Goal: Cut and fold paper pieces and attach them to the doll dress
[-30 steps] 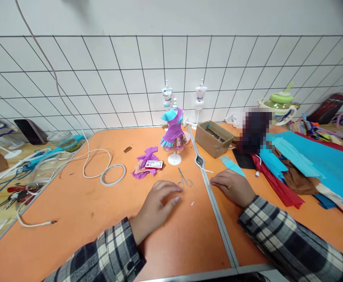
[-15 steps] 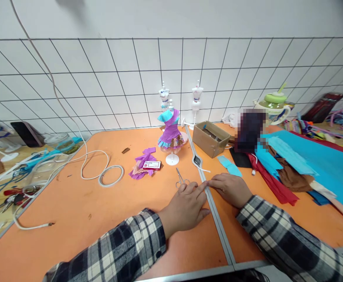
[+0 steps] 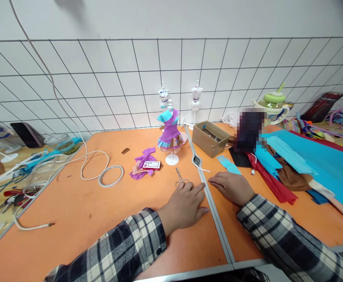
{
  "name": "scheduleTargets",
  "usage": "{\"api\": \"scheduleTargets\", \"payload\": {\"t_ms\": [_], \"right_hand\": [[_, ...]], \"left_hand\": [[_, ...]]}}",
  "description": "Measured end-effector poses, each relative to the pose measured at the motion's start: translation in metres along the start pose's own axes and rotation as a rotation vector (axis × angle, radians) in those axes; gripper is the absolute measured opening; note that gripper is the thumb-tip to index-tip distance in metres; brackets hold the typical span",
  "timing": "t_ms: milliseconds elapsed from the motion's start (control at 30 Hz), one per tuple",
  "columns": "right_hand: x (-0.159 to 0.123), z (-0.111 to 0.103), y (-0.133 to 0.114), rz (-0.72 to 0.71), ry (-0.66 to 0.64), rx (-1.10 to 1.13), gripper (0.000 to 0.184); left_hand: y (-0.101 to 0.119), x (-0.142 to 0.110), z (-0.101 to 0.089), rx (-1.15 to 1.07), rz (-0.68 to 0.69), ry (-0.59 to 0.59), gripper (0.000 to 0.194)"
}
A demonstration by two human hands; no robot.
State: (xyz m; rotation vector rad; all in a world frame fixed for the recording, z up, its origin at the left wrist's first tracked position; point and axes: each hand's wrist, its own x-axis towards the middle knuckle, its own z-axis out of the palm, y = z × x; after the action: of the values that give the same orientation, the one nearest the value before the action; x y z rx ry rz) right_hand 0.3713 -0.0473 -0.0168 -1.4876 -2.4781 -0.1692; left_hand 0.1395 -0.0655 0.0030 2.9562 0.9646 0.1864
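My left hand (image 3: pixel 185 206) rests palm down on the orange tabletop (image 3: pixel 101 219), its fingers stretched out and holding nothing. Small scissors (image 3: pixel 180 176) lie just beyond it, their handles partly covered by its fingers. To the right of the grey table seam, my right hand (image 3: pixel 231 188) lies flat, fingers extended, with no object visible in it. A light blue paper piece (image 3: pixel 229 165) is behind that hand. Farther back stands a mini dress form (image 3: pixel 171 133) in a purple and blue crepe dress, upright on a round white base.
Purple scraps (image 3: pixel 142 164) lie under a small red-and-white box (image 3: pixel 151 165), near a roll of tape (image 3: pixel 111 176). At the back are an open cardboard box (image 3: pixel 211 139) and two white dress forms. Coloured crepe paper (image 3: pixel 329 160) spreads on the right; a white cable (image 3: pixel 85 156) crosses the left.
My hands have moved slightly apart at the seam, where their fingertips were touching. The things on the table have stayed in place.
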Motion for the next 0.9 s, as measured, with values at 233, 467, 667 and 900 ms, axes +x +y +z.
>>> {"api": "scheduleTargets", "payload": {"t_ms": [233,467,667,900], "right_hand": [[-0.003,0.007,0.014,0.109,0.027,0.093,0.024],[-0.004,0.006,0.017,0.175,0.122,0.207,0.023],[-0.004,0.000,0.002,-0.021,0.166,0.187,0.027],[-0.003,-0.005,-0.005,-0.009,-0.013,0.071,0.029]], "left_hand": [[-0.001,-0.003,0.002,-0.007,0.005,-0.004,0.045],[-0.002,-0.006,0.005,-0.022,0.011,-0.012,0.040],[0.000,-0.006,0.002,-0.028,0.006,-0.004,0.037],[0.000,-0.005,0.002,-0.030,-0.022,-0.001,0.041]]}}
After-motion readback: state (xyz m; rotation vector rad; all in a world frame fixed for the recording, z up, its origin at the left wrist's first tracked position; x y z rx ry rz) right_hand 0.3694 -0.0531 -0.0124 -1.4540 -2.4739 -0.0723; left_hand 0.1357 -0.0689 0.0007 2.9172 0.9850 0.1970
